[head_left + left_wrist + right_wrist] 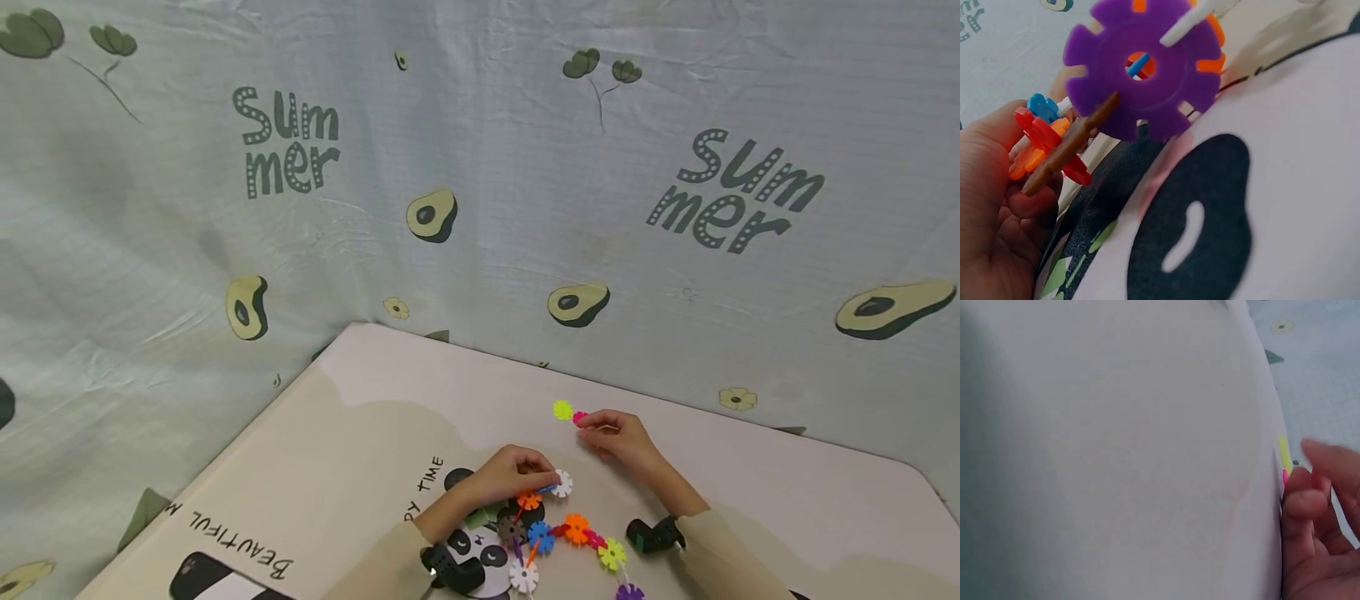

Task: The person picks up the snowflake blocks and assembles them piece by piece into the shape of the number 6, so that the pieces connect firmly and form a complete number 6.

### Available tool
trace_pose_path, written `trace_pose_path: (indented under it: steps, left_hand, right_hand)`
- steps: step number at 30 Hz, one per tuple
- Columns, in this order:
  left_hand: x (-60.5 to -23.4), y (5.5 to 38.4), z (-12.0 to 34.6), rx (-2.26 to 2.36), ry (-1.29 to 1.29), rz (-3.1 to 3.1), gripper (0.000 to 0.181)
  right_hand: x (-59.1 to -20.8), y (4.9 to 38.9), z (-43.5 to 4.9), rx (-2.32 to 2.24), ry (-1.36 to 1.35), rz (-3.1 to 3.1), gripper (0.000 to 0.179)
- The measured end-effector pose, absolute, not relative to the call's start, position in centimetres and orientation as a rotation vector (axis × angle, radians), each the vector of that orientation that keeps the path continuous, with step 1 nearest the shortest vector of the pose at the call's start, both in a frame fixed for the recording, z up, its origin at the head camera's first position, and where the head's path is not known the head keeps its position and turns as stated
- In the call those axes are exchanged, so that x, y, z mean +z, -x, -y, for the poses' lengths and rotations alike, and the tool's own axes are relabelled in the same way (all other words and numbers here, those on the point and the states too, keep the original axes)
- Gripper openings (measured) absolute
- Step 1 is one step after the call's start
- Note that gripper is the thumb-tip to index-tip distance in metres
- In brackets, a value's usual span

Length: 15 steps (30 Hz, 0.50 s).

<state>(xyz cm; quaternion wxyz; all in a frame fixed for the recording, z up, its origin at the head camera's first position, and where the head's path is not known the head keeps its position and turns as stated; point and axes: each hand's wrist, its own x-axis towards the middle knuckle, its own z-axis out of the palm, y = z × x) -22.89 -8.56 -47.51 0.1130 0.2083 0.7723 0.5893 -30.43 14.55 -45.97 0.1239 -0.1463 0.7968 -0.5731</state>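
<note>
My left hand [510, 479] pinches a blue notched plastic disc [547, 488], joined to a white disc [562, 483] and an orange disc [529, 500]. These belong to a chain of interlocking snowflake discs in many colours. Close to the left wrist camera are a purple disc [1100, 69] and a brown disc [1066, 153]; a red disc [1044, 134] is nearer the fingers. Farther back, my right hand [618, 437] has its fingertips at a loose pink disc [580, 418], beside a yellow disc [562, 409]. In the right wrist view, thumb and forefinger look apart.
The chain runs toward me through another blue disc [540, 537], an orange disc [577, 528] and a yellow-green disc [612, 553]. It lies over a panda print on the beige tabletop [300, 467]. An avocado-patterned curtain [495, 275] hangs behind the table edges.
</note>
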Motion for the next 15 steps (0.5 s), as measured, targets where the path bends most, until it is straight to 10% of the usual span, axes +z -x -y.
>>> trace_pose_path:
  steps: [15]
  left_hand:
    - [-47.55,22.80,8.81,1.715,-0.625,-2.250,0.016]
  right_hand:
    - [-45.93,31.50,-13.55,-1.577,0.147,-2.485,0.042]
